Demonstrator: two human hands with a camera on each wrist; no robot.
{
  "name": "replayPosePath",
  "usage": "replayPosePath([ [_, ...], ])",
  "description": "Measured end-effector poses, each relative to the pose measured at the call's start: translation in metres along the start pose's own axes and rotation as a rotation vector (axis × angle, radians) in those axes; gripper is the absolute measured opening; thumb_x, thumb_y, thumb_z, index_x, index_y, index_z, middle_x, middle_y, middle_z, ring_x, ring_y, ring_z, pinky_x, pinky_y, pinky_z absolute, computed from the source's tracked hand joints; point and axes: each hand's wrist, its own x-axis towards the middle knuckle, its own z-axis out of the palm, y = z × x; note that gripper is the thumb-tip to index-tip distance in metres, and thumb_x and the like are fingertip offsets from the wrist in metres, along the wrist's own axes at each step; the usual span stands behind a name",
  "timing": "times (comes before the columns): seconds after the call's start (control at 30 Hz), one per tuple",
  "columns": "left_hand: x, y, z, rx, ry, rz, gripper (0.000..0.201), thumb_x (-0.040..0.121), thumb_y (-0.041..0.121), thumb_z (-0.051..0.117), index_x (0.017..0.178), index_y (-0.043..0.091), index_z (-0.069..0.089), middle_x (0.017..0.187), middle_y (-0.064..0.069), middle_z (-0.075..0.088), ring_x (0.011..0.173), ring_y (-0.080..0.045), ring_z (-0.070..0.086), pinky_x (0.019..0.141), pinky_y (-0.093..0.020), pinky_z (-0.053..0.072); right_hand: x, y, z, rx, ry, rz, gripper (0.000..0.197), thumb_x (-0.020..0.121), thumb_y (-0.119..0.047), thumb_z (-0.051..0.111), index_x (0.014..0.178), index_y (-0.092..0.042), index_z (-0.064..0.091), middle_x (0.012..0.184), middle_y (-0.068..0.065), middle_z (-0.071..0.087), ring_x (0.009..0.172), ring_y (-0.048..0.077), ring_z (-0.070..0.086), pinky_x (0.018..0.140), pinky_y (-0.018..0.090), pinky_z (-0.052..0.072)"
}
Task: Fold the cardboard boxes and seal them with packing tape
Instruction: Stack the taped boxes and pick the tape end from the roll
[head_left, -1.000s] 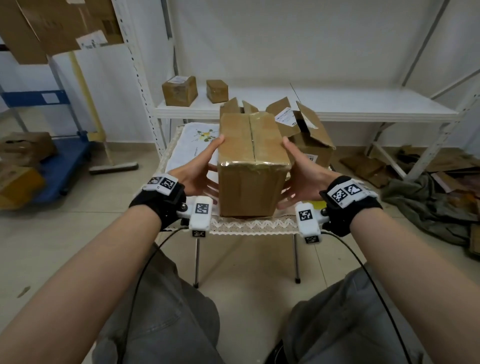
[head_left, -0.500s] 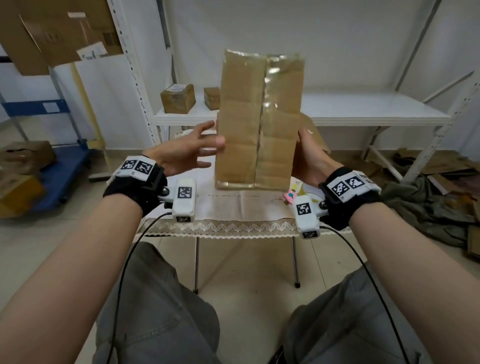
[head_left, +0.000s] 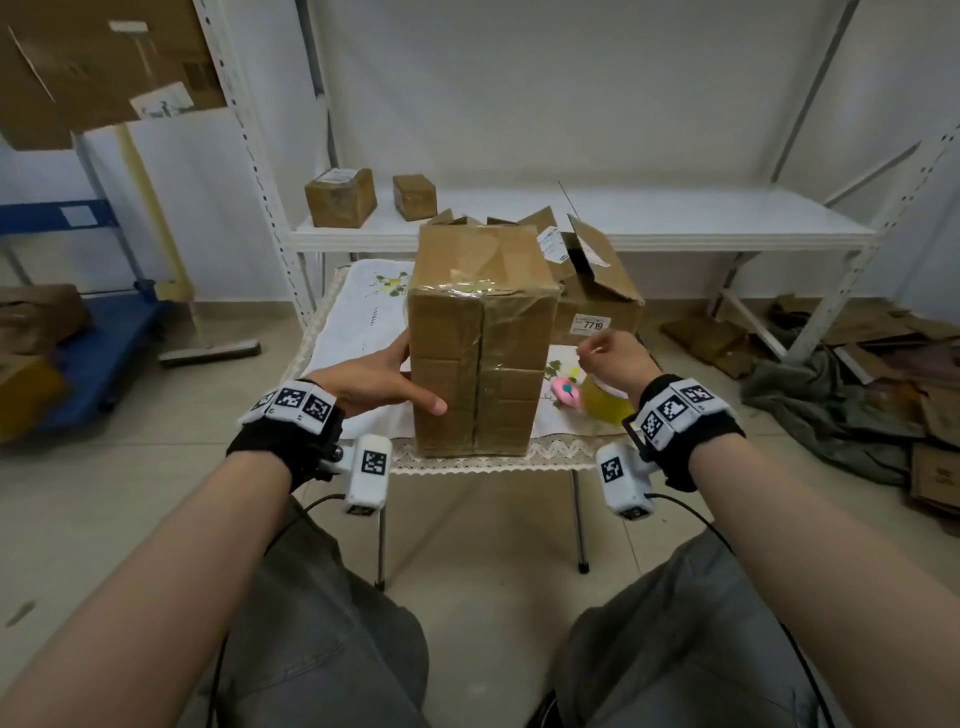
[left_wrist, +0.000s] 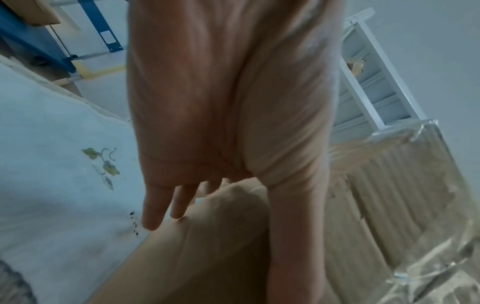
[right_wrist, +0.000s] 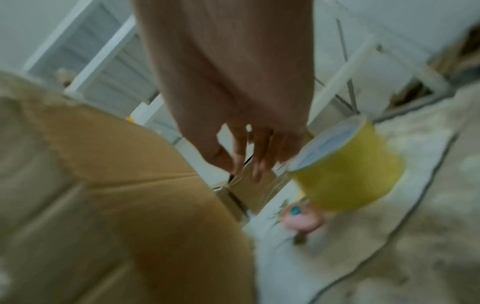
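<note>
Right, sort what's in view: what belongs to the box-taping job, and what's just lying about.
Job:
taped box, steadied by left hand
yellow tape roll, near right hand
open box

Lying about:
pink toy
two small boxes on shelf
green cloth

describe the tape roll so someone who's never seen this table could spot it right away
Start at the small cloth-covered table in front of the white shelving, where a tall taped cardboard box stands on end. To the right of that box, just below the right hand, sits the tape roll. It is the only yellow cylinder there, next to a small pink object.
</note>
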Motion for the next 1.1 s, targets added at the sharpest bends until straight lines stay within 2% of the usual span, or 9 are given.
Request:
replayPosePath([
  [0.07, 0.000, -0.005, 0.001, 0.022, 0.007, -0.003, 0.112, 0.064, 0.007, 0.091, 0.152, 0.032, 0.028, 0.147, 0.007, 0.048, 0.125, -0.010, 0.058, 0.112, -0.037, 0.043, 0.003, 0.016, -0.004, -0.291, 0.043, 0.084, 0.017, 0.094, -0.030, 0.056, 0.105, -0.019, 0.064, 0.124, 0.011, 0.061, 0.128, 0.035, 0.047, 0.108, 0.043, 0.039],
  [0.13, -0.001, -0.008, 0.001, 0.032, 0.011, -0.020, 0.110, 0.066, 0.006, 0.090, 0.153, 0.031, 0.027, 0.148, 0.006, 0.047, 0.126, -0.009, 0.056, 0.109, -0.033, 0.042, 0.004, 0.028, -0.006, -0.406, -0.031, 0.144, 0.027, 0.092, -0.037, 0.059, 0.110, -0.017, 0.060, 0.126, 0.012, 0.059, 0.132, 0.038, 0.042, 0.111, 0.051, 0.036],
  [0.27, -0.007, -0.009, 0.002, 0.033, 0.024, -0.006, 0.110, 0.070, 0.001, 0.085, 0.155, 0.032, 0.023, 0.154, 0.007, 0.038, 0.128, -0.007, 0.050, 0.110, -0.032, 0.041, 0.000, 0.041, -0.005, -0.488, -0.057, 0.078, 0.017, 0.084, -0.029, 0.073, 0.094, -0.019, 0.065, 0.116, 0.011, 0.065, 0.124, 0.033, 0.051, 0.104, 0.047, 0.046],
  [0.4, -0.017, -0.009, -0.010, 0.063, 0.096, -0.037, 0.129, 0.055, 0.032, 0.100, 0.155, 0.042, 0.020, 0.162, 0.008, 0.024, 0.141, -0.016, 0.041, 0.116, -0.042, 0.036, -0.007, 0.040, -0.005, -0.414, 0.034, 0.001, 0.015, 0.089, -0.006, 0.060, 0.094, -0.013, 0.072, 0.110, 0.016, 0.069, 0.107, 0.032, 0.063, 0.087, 0.036, 0.053],
  [0.57, -0.043, 0.007, -0.011, -0.048, 0.453, -0.005, 0.131, 0.022, 0.060, 0.097, 0.137, 0.021, 0.047, 0.127, -0.004, 0.055, 0.110, -0.017, 0.063, 0.090, -0.034, 0.054, -0.025, 0.029, -0.011, -0.275, 0.119, -0.075, 0.012, 0.088, 0.001, 0.061, 0.092, -0.004, 0.071, 0.098, 0.015, 0.069, 0.089, 0.026, 0.059, 0.074, 0.029, 0.042],
  [0.73, -0.065, 0.015, 0.003, -0.010, 0.417, 0.043, 0.053, 0.063, 0.046, 0.088, 0.097, 0.013, 0.063, 0.087, -0.008, 0.063, 0.073, -0.013, 0.061, 0.069, -0.028, 0.047, -0.045, 0.024, -0.013, -0.183, 0.131, -0.117, 0.015, 0.083, 0.004, 0.068, 0.098, 0.005, 0.069, 0.094, 0.013, 0.064, 0.085, 0.021, 0.053, 0.071, 0.027, 0.038],
  [0.83, -0.076, 0.023, 0.022, 0.011, 0.346, 0.104, 0.032, 0.080, 0.038, 0.075, 0.083, 0.007, 0.065, 0.073, -0.006, 0.060, 0.062, -0.014, 0.057, 0.059, -0.024, 0.042, -0.058, 0.025, -0.012, -0.125, 0.107, -0.127, 0.013, 0.081, 0.004, 0.070, 0.094, 0.003, 0.067, 0.090, 0.010, 0.061, 0.084, 0.022, 0.053, 0.065, 0.028, 0.037],
  [1.0, -0.085, 0.036, 0.068, 0.058, 0.210, 0.195, 0.020, 0.090, 0.021, 0.068, 0.096, 0.002, 0.073, 0.089, -0.010, 0.075, 0.081, -0.019, 0.072, 0.070, -0.023, 0.057, -0.085, 0.042, -0.007, 0.028, 0.016, -0.133, 0.021, 0.077, 0.005, 0.074, 0.077, -0.010, 0.058, 0.080, 0.006, 0.059, 0.078, 0.019, 0.054, 0.065, 0.028, 0.043],
  [1.1, -0.077, 0.034, 0.099, 0.159, 0.183, 0.223, 0.024, 0.088, 0.024, 0.074, 0.109, 0.012, 0.075, 0.100, -0.001, 0.077, 0.096, -0.012, 0.073, 0.086, -0.023, 0.057, -0.107, 0.052, -0.005, 0.029, -0.043, -0.145, 0.018, 0.078, 0.003, 0.076, 0.079, -0.001, 0.058, 0.079, 0.006, 0.057, 0.077, 0.018, 0.051, 0.065, 0.029, 0.042],
])
